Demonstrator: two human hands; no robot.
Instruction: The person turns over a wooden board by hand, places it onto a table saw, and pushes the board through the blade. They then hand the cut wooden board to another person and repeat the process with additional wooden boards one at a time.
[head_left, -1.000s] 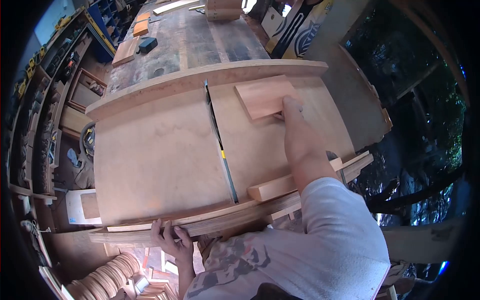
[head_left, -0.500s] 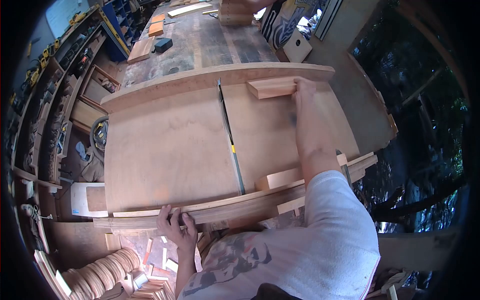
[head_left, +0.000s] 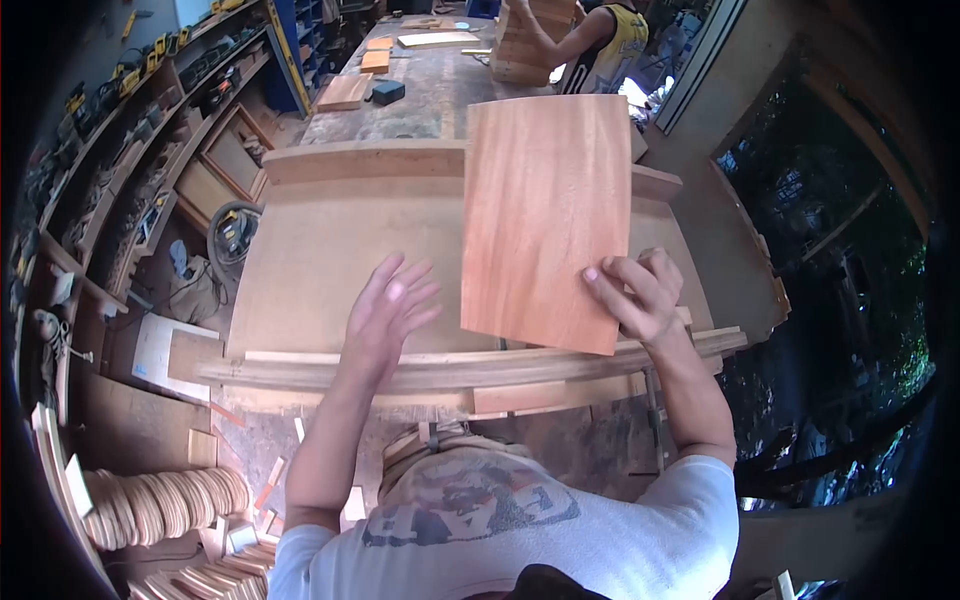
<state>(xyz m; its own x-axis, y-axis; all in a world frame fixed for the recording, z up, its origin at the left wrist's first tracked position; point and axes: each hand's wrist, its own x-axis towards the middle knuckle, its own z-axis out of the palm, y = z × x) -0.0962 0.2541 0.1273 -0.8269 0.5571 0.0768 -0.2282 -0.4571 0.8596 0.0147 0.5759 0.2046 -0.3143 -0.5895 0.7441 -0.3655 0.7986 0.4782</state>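
Observation:
A flat reddish-brown wooden board is raised in front of me, its broad face toward the camera. My right hand grips it near the lower right corner, thumb on the near face. To its left my left hand hovers with fingers spread, holding nothing and apart from the board. Beneath both lies a wide plywood panel, with a back rail and a laminated near rail. The board hides part of the panel and of the back rail.
A long workbench stretches away, bearing wood pieces and a small dark box. Another person handles a wooden block there. Tool shelves line the left; curved wood pieces are stacked at lower left.
My right hand has lifted the board off the panel near the back rail and turned its face toward me. My left hand has left the near rail and risen, fingers spread. The view has shifted.

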